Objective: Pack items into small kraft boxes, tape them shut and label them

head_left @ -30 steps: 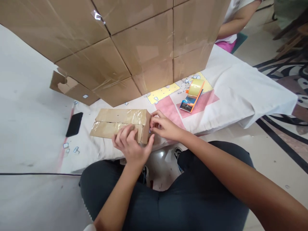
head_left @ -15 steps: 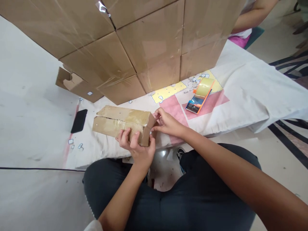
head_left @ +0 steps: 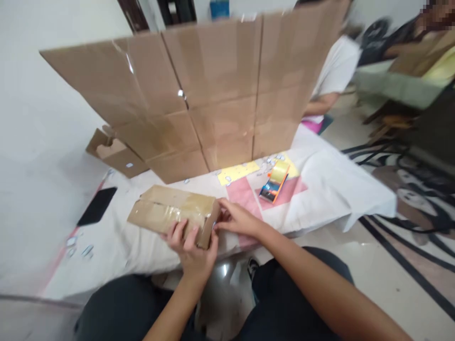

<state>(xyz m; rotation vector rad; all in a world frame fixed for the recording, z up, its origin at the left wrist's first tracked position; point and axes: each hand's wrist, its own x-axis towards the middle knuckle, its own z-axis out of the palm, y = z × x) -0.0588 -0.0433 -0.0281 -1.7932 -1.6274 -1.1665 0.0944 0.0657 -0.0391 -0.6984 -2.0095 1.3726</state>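
A long cardboard box [head_left: 167,208] with clear tape over its top lies on the cloth-covered table in front of me. My left hand [head_left: 192,244] grips its near side at the right end, fingers on top and thumb at the end face. At that same end, my right hand [head_left: 232,219] has its fingers bent against the edge of the box; whatever is between them is too small to make out. A tape dispenser [head_left: 275,182] with a yellowish roll and orange and blue sides lies to the right of the box.
Tall joined cardboard panels [head_left: 223,94] stand behind the box. An open small carton [head_left: 119,154] and a black phone-like slab [head_left: 97,206] are on the left. Beyond the panels sits a person in a white shirt [head_left: 336,71]; another person is at the far right.
The view has tilted up and shifted, showing more of the room and the panels' top edge. Both hands keep much the same hold at the box's right end.
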